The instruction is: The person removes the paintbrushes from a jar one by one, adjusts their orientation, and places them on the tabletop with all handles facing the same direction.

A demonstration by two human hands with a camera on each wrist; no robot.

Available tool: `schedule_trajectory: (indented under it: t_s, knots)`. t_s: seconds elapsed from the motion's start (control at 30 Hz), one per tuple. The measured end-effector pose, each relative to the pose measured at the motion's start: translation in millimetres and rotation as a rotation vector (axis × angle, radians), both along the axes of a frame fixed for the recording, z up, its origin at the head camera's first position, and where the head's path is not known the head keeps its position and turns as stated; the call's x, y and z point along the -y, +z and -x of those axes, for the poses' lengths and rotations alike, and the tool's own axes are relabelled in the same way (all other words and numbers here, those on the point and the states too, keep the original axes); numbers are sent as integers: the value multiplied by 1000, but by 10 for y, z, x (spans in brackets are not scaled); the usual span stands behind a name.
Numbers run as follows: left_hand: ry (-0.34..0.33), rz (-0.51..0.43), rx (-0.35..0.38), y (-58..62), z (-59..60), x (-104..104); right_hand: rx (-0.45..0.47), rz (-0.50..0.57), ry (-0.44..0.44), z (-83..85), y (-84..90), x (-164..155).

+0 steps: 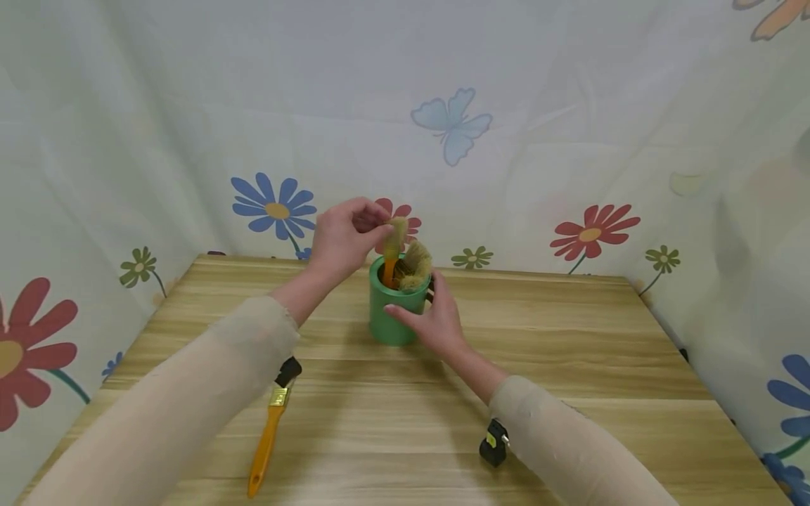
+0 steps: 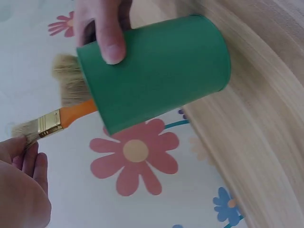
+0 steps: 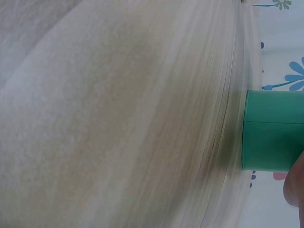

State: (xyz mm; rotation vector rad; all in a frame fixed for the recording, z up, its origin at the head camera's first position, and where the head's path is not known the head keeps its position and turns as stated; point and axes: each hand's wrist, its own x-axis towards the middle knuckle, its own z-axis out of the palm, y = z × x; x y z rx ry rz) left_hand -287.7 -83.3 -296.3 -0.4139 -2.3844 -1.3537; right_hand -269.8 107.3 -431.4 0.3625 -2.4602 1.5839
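Observation:
In the head view, a green cup (image 1: 395, 320) stands on the wooden table, with brushes in it, pale bristles (image 1: 416, 263) uppermost. My right hand (image 1: 439, 316) grips the cup from the right, thumb across its near side; the other fingers are mostly hidden by the handle side. Above the rim, my left hand (image 1: 348, 235) pinches the bristle end of a paintbrush (image 2: 50, 122) between thumb and fingers. That brush has a brass ferrule and an orange handle, whose lower part is hidden inside the cup. The right wrist view shows only the cup's lower side (image 3: 273, 137) and part of the hand.
Another orange-handled paintbrush (image 1: 266, 450) lies at the table's near left; its upper end is partly covered by a black piece (image 1: 290, 370). A black device (image 1: 493, 443) hangs by the right sleeve. Flower-printed cloth (image 1: 519, 176) rises behind the table (image 1: 544, 337).

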Motion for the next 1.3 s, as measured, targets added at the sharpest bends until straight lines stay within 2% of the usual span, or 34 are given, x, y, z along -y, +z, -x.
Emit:
schedule_trajectory:
  t_s: [0.17, 0.47, 0.7, 0.83, 0.97, 1.1, 1.3]
  knots:
    - [-5, -56, -2, 168, -79, 71, 4, -2, 5, -23, 22, 5]
    - [-2, -197, -82, 489, -217, 264, 16, -4, -2, -21, 17, 3]
    - [32, -183, -53, 610, -347, 436, -6, 14, 12, -10, 0, 1]
    - [43, -139, 23, 575, -439, 544, -9, 15, 16, -2, -9, 2]
    - [38, -95, 124, 470, -524, 649, -5, 13, 17, 10, -27, 1]
    - [28, -56, 204, 330, -562, 745, -4, 22, 15, 16, -36, -2]
    - [-59, -30, 325, 81, -590, 855, -9, 23, 14, 25, -34, -3]
